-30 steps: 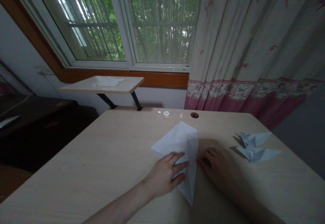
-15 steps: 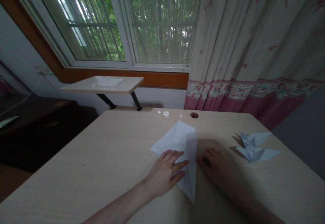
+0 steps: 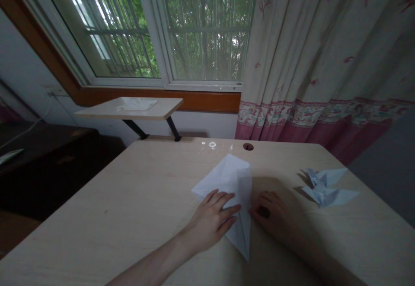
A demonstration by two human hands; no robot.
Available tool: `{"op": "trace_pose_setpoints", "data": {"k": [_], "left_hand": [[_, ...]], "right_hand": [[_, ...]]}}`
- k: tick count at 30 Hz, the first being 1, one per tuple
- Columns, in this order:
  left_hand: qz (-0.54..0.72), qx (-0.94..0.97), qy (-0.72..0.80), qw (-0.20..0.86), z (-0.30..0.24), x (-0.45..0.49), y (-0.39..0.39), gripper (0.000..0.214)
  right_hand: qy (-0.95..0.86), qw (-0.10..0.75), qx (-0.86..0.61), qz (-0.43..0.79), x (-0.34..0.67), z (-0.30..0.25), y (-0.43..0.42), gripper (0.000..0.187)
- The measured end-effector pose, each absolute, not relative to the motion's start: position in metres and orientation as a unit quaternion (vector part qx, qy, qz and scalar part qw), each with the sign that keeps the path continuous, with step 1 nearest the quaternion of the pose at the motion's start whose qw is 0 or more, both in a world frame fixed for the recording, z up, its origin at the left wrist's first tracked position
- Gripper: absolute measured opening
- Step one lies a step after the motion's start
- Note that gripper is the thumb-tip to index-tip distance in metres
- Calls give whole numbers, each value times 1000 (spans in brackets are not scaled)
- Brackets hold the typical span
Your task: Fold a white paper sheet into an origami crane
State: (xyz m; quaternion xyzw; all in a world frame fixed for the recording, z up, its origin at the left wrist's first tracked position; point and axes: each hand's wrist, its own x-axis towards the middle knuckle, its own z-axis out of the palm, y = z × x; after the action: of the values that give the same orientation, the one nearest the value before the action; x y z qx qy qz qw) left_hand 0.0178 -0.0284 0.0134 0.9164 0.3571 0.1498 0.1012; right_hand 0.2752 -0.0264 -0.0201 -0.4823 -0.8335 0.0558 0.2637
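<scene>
A white sheet of paper lies on the wooden table with its right side folded over along a straight edge. My left hand rests flat on its lower middle, fingers spread, pressing the folded part against the table. At the right edge of the paper is my right hand, fingers curled in and thumb and forefinger closed together at the fold. Whether the edge is pinched between those tips or only pressed is hard to see. Two folded paper birds stand farther right.
The light wooden table has a round cable hole near its back edge. A small raised shelf at the back left bears crumpled white paper. Behind are a barred window and a curtain.
My right hand has slid slightly down along the right edge of the paper, toward me. My left hand and the paper stay in place.
</scene>
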Motion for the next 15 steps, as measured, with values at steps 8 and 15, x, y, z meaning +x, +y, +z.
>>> {"op": "trace_pose_setpoints", "data": {"k": [8,15], "left_hand": [[155,913,362,103,12,17,-28,34],[157,912,362,112,11,17,-27,33]], "right_hand": [[-841,269,-455,117,272,-15,-29,16],[-850,254,-422,187,269,-6,-33,17]]}}
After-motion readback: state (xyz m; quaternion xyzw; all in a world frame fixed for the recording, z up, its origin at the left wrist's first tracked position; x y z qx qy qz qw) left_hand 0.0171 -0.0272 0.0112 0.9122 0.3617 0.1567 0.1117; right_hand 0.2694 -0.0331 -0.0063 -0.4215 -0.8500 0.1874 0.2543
